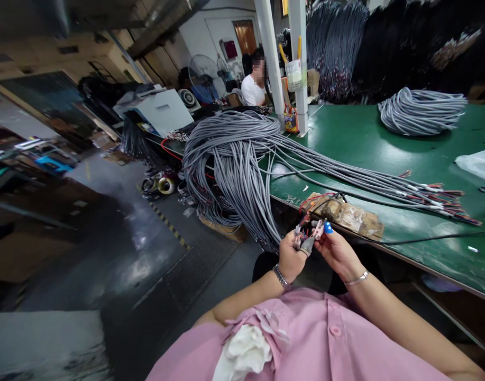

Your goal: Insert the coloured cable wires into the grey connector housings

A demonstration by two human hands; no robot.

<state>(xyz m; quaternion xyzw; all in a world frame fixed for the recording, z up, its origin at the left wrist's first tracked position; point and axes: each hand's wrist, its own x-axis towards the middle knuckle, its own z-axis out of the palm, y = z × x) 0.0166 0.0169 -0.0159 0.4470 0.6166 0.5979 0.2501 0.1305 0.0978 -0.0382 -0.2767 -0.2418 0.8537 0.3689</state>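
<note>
My left hand (293,259), with a dark bracelet at the wrist, is wrapped round the end of a grey cable (307,245) with thin coloured wires. My right hand (337,254) is close beside it, past the table's front edge. A blue cover sits on its thumb, and its fingertips pinch a small pale pink connector (318,228). The wires reach toward this connector; whether they enter it is too small to tell. Just behind the hands, a worn block (351,216) wrapped in brown and clear tape lies at the table edge.
Grey cables (234,153) drape over the left end of the green table (357,153), with stripped ends spread to the right. A coiled bundle (422,111) and a plastic bag (480,165) lie farther back. White posts (300,100) rise behind. A seated person (253,87) is beyond.
</note>
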